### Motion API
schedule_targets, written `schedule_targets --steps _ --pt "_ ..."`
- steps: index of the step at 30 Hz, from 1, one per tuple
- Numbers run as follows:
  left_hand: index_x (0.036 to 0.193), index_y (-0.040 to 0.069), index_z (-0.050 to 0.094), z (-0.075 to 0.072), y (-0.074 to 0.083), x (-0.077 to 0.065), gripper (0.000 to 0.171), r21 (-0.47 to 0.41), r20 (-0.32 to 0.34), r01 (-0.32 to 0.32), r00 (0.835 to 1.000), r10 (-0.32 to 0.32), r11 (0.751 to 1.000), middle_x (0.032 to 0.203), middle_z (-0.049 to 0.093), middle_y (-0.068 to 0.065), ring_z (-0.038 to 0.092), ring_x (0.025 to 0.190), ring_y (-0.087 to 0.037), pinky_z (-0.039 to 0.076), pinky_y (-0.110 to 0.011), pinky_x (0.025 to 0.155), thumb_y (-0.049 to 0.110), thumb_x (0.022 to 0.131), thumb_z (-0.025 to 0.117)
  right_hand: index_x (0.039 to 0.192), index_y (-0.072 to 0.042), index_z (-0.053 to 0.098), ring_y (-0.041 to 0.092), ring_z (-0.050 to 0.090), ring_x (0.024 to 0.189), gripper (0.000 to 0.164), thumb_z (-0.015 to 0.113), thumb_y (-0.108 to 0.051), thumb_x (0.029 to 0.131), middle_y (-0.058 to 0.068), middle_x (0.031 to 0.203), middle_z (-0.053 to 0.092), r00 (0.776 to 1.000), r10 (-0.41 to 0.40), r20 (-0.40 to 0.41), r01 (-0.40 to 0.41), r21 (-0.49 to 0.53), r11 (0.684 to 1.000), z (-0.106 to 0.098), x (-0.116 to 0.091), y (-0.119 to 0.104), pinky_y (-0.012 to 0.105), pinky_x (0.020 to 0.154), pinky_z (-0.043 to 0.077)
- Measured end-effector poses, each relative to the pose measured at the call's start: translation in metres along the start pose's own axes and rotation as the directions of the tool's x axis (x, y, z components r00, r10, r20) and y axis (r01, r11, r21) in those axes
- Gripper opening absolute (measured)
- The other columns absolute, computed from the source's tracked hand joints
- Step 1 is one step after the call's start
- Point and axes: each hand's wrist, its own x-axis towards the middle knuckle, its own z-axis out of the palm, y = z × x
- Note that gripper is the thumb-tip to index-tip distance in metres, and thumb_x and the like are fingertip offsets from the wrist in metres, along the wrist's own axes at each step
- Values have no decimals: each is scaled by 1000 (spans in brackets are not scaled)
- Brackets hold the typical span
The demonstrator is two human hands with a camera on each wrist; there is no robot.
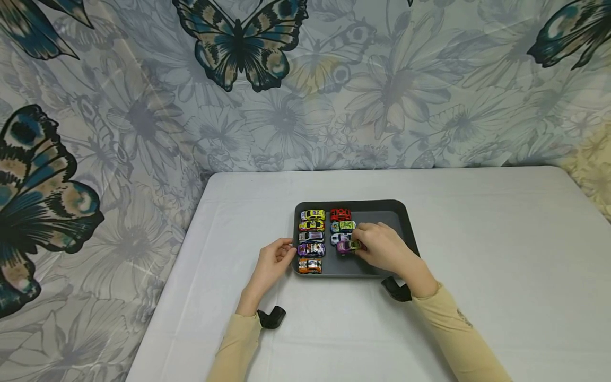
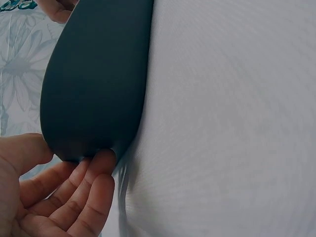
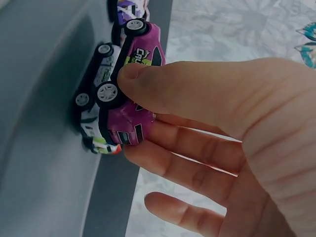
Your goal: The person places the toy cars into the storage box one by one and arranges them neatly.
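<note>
A dark grey baking tray (image 1: 372,271) lies on the table with toy cars in it. My right hand (image 1: 384,246) pinches a magenta toy car (image 3: 129,118) between thumb and fingers, close to a white toy car (image 1: 339,238) in the second column. In the right wrist view the thumb presses on the magenta car's side near a wheel. At the tray's left edge, my left hand (image 1: 273,263) grips the wall, thumb at the rim and fingers curled against the outside, as the left wrist view shows.
Along the tray's left side runs a column of several cars, including an orange one (image 1: 310,266) and a purple one (image 1: 311,250). A red car (image 1: 341,214) and a green car (image 1: 342,227) head the second column. The table (image 1: 501,265) has a white cloth; patterned fabric (image 1: 382,122) hangs behind.
</note>
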Motion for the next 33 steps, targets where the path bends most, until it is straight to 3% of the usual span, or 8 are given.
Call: schedule_targets --steps 13,33 --pt "111 -5 61 -1 1 -1 26 -29 -3 -20 1000 20 999 87 62 -9 58 71 -13 51 -21 62 8 89 61 79 -9 67 12 54 63 17 80 -8 67 -1 74 59 1000 -1 25 1 5 1000 4 4 -5 37 62 46" --pt "112 -4 61 0 1 0 26 0 -4 -13 1000 13 1000 87 62 -7 59 71 -12 51 -22 62 10 90 60 75 -8 65 13 53 60 15 78 -5 67 0 71 57 996 12 88 -11 -17 1000 9 9 -8 39 61 48"
